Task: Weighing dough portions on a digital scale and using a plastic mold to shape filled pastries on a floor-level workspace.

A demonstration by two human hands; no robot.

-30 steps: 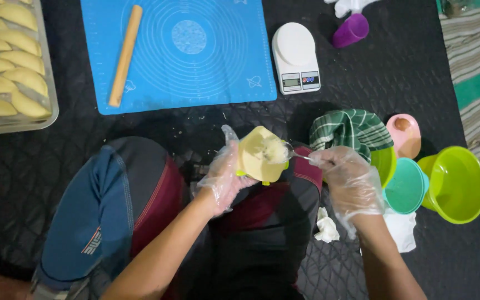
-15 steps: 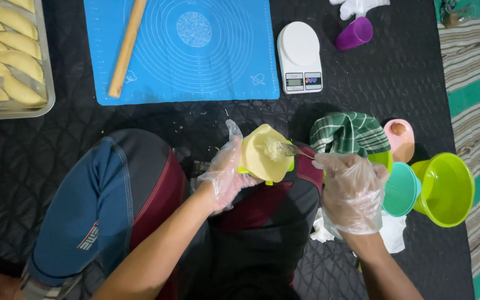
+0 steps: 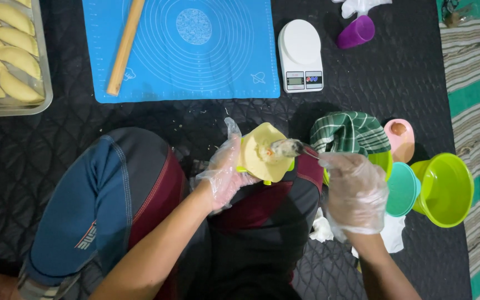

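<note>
Pale yellow dough (image 3: 262, 156) lies spread as a round sheet over a green press mould (image 3: 266, 179), and we hold that mould up above our lap in our left hand (image 3: 224, 173), whose grip in a clear plastic glove is closed around the mould's left edge and underside. Our right hand (image 3: 355, 191), also gloved, has its grip closed on the handle of a spoon (image 3: 293, 148); the spoon's bowl carries a lump of filling and rests just over the middle of the dough sheet, where a little filling already sits. Just right of the right hand we see a green checked cloth (image 3: 348, 132) draped over a container, a pink cup (image 3: 401, 139) beside it, a teal lid (image 3: 402, 189) and a lime green bowl (image 3: 445, 189) tipped on its side. Crumpled white paper (image 3: 322, 229) lies below the right wrist. Everything rests on a dark quilted mat (image 3: 406, 83) on the floor. Further from us lies a blue silicone pastry mat (image 3: 195, 50) with a wooden rolling pin (image 3: 124, 47) laid slantwise across its left part, a white kitchen scale (image 3: 301, 55) just right of it, and a purple cup (image 3: 356, 32) on its side beyond. At far left a tray (image 3: 43, 83) holds folded yellow pastries (image 3: 6, 58) in a row.
</note>
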